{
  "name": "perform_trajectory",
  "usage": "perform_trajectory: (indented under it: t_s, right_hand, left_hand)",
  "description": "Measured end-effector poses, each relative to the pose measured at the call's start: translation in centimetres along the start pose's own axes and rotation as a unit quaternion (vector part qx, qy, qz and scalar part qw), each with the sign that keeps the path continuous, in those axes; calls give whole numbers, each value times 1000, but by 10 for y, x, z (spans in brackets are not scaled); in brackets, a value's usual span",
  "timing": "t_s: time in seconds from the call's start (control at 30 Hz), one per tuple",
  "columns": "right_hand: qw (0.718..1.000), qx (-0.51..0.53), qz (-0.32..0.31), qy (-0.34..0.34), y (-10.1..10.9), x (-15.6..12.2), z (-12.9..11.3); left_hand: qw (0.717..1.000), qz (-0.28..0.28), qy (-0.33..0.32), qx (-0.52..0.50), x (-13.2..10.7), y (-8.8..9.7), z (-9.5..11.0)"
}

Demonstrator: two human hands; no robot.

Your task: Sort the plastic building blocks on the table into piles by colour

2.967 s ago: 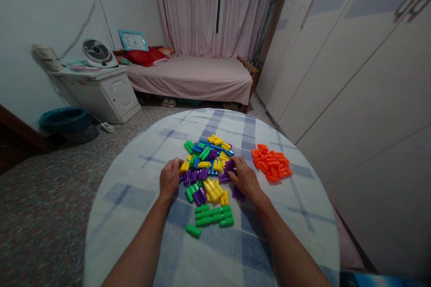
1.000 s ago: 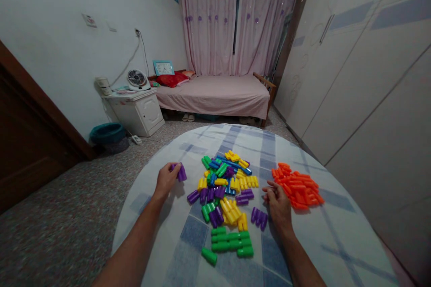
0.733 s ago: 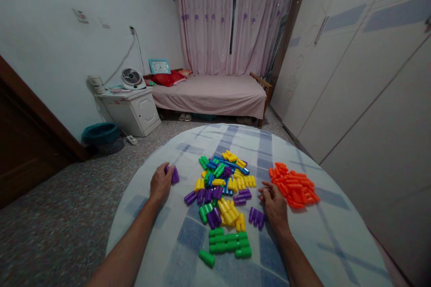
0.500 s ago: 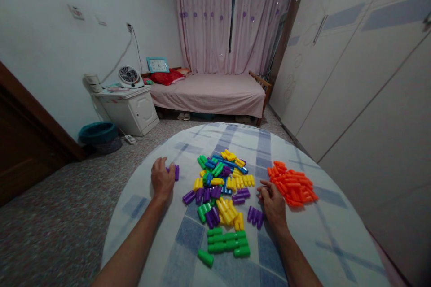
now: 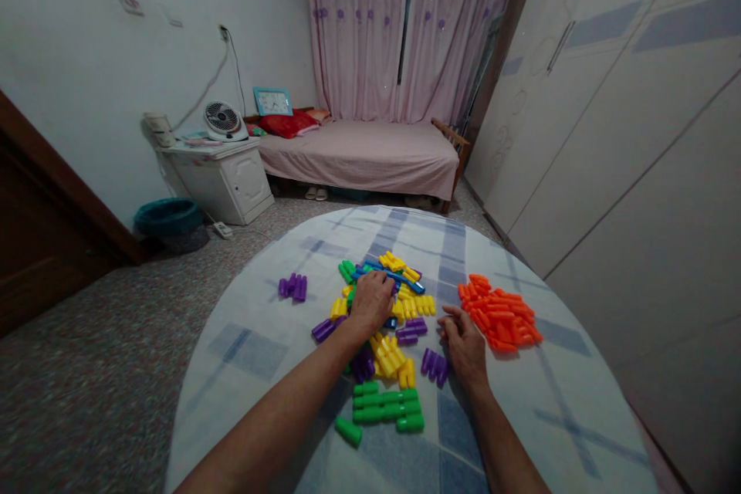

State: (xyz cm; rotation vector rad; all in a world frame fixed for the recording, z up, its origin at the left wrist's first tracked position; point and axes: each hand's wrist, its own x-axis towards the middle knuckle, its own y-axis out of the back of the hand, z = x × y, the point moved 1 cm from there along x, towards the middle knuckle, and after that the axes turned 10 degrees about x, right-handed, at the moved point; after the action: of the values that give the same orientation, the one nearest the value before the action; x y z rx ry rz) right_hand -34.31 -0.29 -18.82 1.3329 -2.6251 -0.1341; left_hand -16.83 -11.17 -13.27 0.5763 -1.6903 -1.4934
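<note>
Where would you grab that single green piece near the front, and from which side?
Probably pinch the single green piece across its middle, from above and slightly from the near side. It lies on its side, long and narrow, so its two long sides suit a pinch; the joined green pieces sit just beyond it.

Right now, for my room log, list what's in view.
mixed blocks: many, yellow, green, blue, purple, table middle
orange blocks: many, orange, table right
purple cluster: one, purple, table left
table: one, white-blue cloth, foreground
bed: one, pink cover, back
red pillow: one, red, on bed
clock: one, blue frame, near pillow
curtains: two, pink, behind bed
wardrobe: one, whitish, right
cabinet: one, white, left
fan: one, white, on cabinet
bin: one, teal, floor left
slippers: two, pale, by bed
door: one, brown, far left
left hand: one, over mixed blocks
right hand: one, beside orange blocks
</note>
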Motion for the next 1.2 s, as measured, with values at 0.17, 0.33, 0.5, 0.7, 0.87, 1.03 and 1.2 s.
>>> perform_trajectory:
  t_s: [0.17, 0.33, 0.5, 0.7, 0.87, 1.03, 1.2]
  right_hand:
    - [1000, 0, -3, 2, 0, -1, -3]
    - [1000, -6, -5, 7, 0, 0, -2]
    - [1000, -12, -9, 9, 0, 1, -1]
    - [1000, -18, -5, 2, -1, -2, -5]
    - [999, -36, -3, 3, -2, -4, -6]
    - [999, -39, -3, 14, -3, -4, -5]
    - [999, -43, -7, 10, -3, -4, -5]
  left_hand:
    - [998, -28, 42, 35, 5, 5, 3]
    - [997, -39, 61, 6, 3, 8, 7]
    - [985, 64, 99, -124, -16, 22, -8]
    - [938, 200, 263, -105, -64, 32, -89]
    - [906, 152, 393, -46, -99, 7, -150]
    - [893, 129, 426, -63, -103, -14, -158]
    - [911, 146, 386, 2, -96, 10, -136]
